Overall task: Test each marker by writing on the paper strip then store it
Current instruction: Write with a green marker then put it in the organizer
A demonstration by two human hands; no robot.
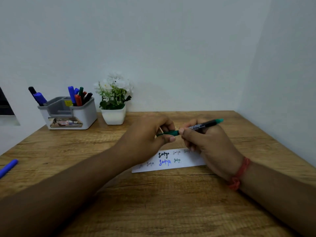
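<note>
Both hands meet above the middle of the wooden table (171, 202), holding one green marker (205, 124) level. My right hand (208, 144) grips its black barrel, whose green end sticks out to the right. My left hand (150, 135) pinches the green cap (171, 133) at the marker's left end; cap and barrel touch. Just below the hands lies the white paper strip (171, 160), with several words written in black, blue and green; the hands hide its ends. At the back left stands the grey-and-white organiser (85, 115).
The organiser holds several blue, red, green and black markers. A white pot with white flowers (113, 100) stands right of it. A loose blue marker (7, 168) lies at the table's left edge. Walls close the back and right sides.
</note>
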